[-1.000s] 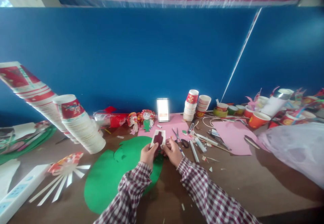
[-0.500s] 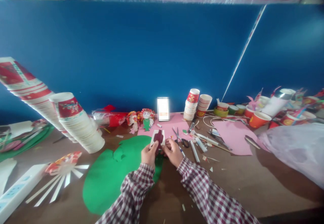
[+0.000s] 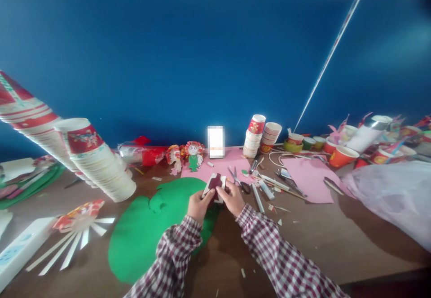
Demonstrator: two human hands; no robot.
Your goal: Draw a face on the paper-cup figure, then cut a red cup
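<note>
Between my two hands is a small white paper piece [image 3: 208,191] with a dark maroon cutout [image 3: 215,181] on it. My left hand [image 3: 199,206] grips its left side, thumb on top of the maroon shape. On the other side my right hand [image 3: 234,199] is closed on it too, its thumb pressing near the left thumb. The fingers underneath are hidden. Below and to the left lies a green sheet [image 3: 144,239] with a torn-looking cut. Scissors [image 3: 240,182] rest just beyond my right hand, partly on a pink sheet [image 3: 198,174].
Tall paper cup stacks [image 3: 97,163] lean at left, near a power strip [image 3: 23,253] and a fringed cup piece [image 3: 81,219]. Paper figures [image 3: 193,156] and shorter cup stacks [image 3: 255,136] stand along the blue wall. Glue sticks [image 3: 258,198], pens and a plastic bag [image 3: 390,194] lie at right.
The paper piece has tilted to the right and lower in my hands. My right thumb has come onto its front, close to the left one. The view has shifted slightly.
</note>
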